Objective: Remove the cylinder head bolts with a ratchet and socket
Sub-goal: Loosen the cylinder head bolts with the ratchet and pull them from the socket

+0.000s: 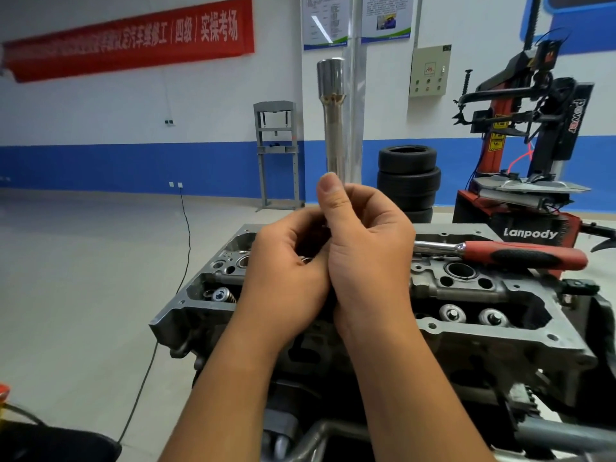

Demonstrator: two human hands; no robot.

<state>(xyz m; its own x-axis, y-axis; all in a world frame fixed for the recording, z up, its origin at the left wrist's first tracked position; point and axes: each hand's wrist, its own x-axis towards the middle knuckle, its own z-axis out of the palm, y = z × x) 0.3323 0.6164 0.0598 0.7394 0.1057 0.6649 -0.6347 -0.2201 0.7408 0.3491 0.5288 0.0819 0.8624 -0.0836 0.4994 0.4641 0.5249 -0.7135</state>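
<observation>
From the head camera, much of what I need is covered: my two hands sit together over the middle of the cylinder head (pixel 466 288), hiding its centre and any bolts there. I cannot make out what meets the lower end of the long socket extension (pixel 333 128), since it vanishes into my fingers.

That extension stands upright at twelve o'clock from my hands, its wide socket end topmost. The ratchet (pixel 506 253), red and black in the handle, lies on the far edge of the cylinder head at about three o'clock from my right hand, its head end hidden behind that hand.

My right hand (pixel 370 251) is curled round the base of the extension, thumb raised along it. My left hand (pixel 286 271) is curled close against it; a small metal part glints at its fingertips, and whether they pinch it I cannot tell.
</observation>
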